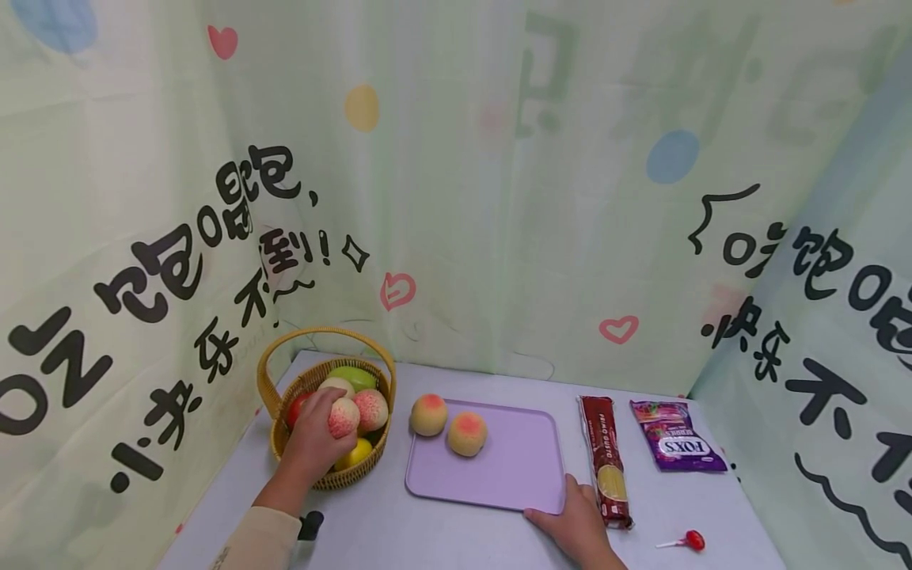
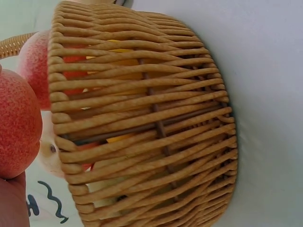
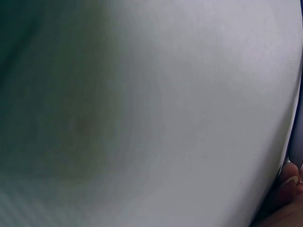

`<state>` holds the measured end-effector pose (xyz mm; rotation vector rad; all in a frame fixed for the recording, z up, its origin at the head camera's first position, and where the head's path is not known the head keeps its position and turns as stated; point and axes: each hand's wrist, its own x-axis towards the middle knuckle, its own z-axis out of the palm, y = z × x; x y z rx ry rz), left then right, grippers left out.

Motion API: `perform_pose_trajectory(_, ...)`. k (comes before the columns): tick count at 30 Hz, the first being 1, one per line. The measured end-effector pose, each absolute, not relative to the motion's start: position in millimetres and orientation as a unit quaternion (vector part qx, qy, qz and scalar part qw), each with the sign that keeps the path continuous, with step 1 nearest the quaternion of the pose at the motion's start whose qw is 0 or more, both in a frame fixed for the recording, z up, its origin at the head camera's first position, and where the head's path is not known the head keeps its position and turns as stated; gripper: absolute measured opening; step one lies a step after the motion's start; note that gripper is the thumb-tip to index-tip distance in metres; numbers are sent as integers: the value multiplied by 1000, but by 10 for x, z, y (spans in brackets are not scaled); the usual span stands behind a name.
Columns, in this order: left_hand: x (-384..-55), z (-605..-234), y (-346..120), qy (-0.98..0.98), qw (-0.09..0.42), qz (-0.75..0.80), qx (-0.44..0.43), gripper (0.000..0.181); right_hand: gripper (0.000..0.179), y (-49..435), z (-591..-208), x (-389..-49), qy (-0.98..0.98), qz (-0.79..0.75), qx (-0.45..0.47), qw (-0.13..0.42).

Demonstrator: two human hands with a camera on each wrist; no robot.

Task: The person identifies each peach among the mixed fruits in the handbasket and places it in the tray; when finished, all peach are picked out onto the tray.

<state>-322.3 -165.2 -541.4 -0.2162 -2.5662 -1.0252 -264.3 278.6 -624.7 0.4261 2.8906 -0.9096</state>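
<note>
Left hand (image 1: 316, 445): thumb and fingers curled round a pink-speckled peach (image 1: 343, 417), held at the mouth of the wicker basket (image 1: 335, 480). In the left wrist view this peach sits beyond the basket rim, with the thumb side of the hand against it; the far fingertips are hidden.

Basket contents: a second pink-speckled peach (image 1: 372, 409) just beside the held one, a green fruit (image 1: 354, 378) at the back, a cream-coloured fruit (image 1: 336, 385), a red fruit (image 1: 298, 409) partly covered by the hand, and a yellow fruit (image 1: 355, 454) at the near side.

Right hand (image 1: 580, 529): pinches the near right corner of the lilac tray (image 1: 509, 467), thumb at the near edge, fingers along the right side. Right wrist view mostly blurred; bent fingers show at its edge.

Two yellow peaches with red tops (image 1: 467, 434) sit toward the tray's far left corner, close together. Right of the tray: a maroon PRIMO GUSTO pasta packet (image 1: 606, 459), a purple FOX'S bag (image 1: 677, 437), and a red lollipop (image 1: 693, 541) nearest the viewer.
</note>
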Motion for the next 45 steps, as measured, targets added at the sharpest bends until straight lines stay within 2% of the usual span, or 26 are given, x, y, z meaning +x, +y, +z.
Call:
perform_pose_trajectory(9, -3229, -5356, -1608, -903, 199, -369, -92, 70, 133, 2790, -6236, -2652, 943, -300, 139, 38)
perform_pose_trajectory(17, -3191, -5272, -1567, -905, 188, -367, -101, 74, 133, 2780, -6242, -2652, 943, -298, 143, 44)
perform_pose_trajectory(35, -3196, -5163, -1416, -880, 255, -370, -154, 69, 136, 2779, -6250, -2647, 945, -292, 143, 43)
perform_pose_trajectory(45, -3207, -5126, -1329, -874, 250, -384, -164, 66, 138, 2782, -6254, -2652, 945, -290, 143, 45)
